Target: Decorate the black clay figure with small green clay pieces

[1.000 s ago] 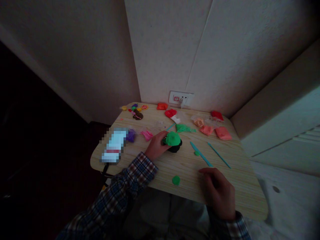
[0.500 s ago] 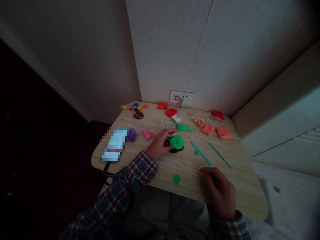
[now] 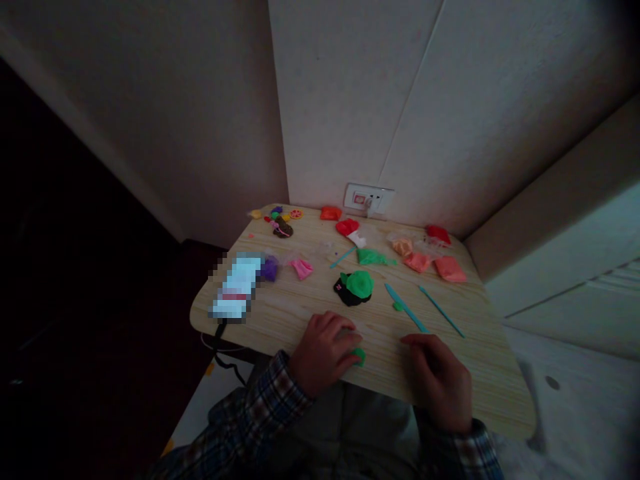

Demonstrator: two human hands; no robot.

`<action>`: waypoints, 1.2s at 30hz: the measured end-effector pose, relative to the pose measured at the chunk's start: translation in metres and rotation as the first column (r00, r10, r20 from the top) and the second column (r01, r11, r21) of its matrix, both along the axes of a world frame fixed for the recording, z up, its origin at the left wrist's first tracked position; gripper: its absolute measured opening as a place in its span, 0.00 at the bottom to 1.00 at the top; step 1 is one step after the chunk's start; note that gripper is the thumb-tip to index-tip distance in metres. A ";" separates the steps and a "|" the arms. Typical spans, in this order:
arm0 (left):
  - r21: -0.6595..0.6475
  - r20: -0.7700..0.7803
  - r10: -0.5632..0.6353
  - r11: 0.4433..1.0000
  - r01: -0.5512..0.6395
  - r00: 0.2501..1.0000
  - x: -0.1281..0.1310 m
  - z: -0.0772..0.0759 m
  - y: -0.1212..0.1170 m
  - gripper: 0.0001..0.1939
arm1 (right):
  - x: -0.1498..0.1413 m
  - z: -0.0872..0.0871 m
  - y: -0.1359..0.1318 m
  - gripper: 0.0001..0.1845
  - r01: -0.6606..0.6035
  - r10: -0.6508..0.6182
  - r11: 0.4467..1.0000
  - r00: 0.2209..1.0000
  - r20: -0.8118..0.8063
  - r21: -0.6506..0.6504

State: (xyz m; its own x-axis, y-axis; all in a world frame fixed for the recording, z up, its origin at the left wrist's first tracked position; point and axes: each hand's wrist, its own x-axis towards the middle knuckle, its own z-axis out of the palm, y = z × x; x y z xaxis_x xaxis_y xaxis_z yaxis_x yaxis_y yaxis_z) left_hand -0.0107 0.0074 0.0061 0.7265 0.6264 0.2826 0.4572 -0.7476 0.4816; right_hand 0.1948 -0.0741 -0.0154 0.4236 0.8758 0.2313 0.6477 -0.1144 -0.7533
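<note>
My left hand rests near the front edge of the small wooden table, fingers curled over a small green clay disc that peeks out at the fingertips. My right hand lies on the table to the right, fingers loosely curled, with the near end of a teal modelling tool at its fingertips. Further back sits a black clay lump topped with a round green clay piece; no hand touches it.
A second thin teal tool lies at the right. Bags and bits of clay in pink, purple, red, orange and green are scattered at the back. A blurred-out flat object lies at the left edge. A wall socket is behind.
My left hand has let go of the green-and-black clay figure and drawn back to the front edge, onto the small green disc. My right hand has stayed put. The camera shifted slightly left.
</note>
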 end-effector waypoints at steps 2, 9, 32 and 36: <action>0.022 -0.015 -0.027 0.999 0.027 1.000 0.003 -0.001 -0.004 0.12 | 0.000 0.000 0.000 0.12 0.006 -0.006 1.000 1.000 0.004 0.000; -0.025 0.055 -0.047 0.998 0.049 0.997 0.004 -0.004 -0.008 0.10 | -0.001 0.000 0.000 0.13 0.021 -0.021 1.000 1.000 0.021 -0.012; -0.524 0.378 0.313 0.848 -0.077 0.871 0.011 -0.006 0.019 0.07 | -0.023 0.009 0.024 0.16 -0.193 0.212 0.975 0.955 -0.209 0.109; -0.643 0.493 0.396 0.765 0.019 0.775 0.014 -0.010 0.030 0.09 | -0.046 0.012 0.042 0.14 -0.333 0.353 0.936 0.900 -0.258 0.118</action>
State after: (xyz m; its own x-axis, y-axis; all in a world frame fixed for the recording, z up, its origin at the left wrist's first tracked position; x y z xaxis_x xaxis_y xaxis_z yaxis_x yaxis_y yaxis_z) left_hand 0.0034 0.0375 -0.0041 0.3961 0.9102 0.1207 0.0359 -0.1467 0.9885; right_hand 0.1486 -0.0317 -0.0033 0.1548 0.9641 0.2156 0.4079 0.1364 -0.9028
